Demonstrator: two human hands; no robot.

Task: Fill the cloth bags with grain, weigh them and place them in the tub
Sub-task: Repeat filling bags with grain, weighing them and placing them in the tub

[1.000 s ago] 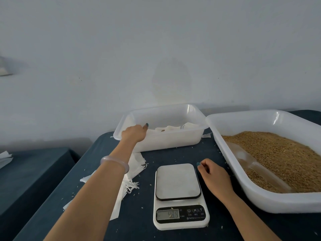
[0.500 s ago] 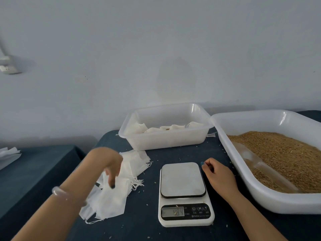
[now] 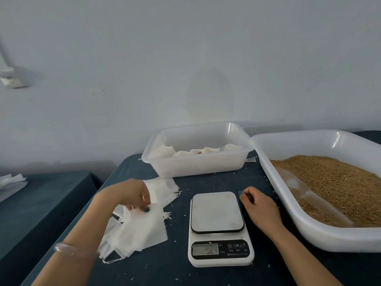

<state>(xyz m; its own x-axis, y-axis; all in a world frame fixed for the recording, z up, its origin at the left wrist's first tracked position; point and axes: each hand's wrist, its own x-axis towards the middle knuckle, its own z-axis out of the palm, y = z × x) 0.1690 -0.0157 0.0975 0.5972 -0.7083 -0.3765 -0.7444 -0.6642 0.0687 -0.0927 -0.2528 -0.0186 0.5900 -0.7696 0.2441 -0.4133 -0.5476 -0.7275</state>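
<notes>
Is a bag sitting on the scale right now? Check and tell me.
No: the scale platform is bare; the cloth bags lie left of it.

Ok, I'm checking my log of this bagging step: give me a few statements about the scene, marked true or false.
1. The scale has nothing on its platform. True.
2. The right hand holds the scoop. False: the scoop lies in the grain in the large tub; this hand rests empty beside the scale.
3. The left hand is on the pile of empty cloth bags. True.
4. The small tub is empty. False: white bags lie in it.
</notes>
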